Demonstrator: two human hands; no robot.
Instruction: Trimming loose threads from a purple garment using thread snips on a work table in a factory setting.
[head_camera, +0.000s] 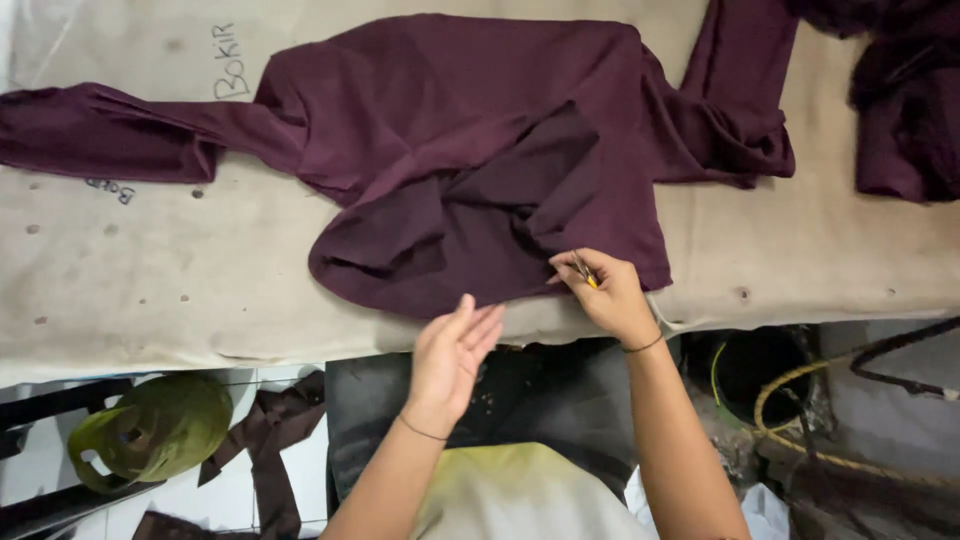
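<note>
A dark maroon garment lies spread over the padded beige table, its long sleeves stretched to the left and to the upper right; its lower hem reaches the near table edge; the right hand rests on this hem and pinches a small thread snip with a yellow part between thumb and fingers; the left hand is flat and open just below the hem, the fingers straight and close together, touching the cloth edge or very near it; another maroon pile sits at the far right; under the table lies a green cloth bundle
</note>
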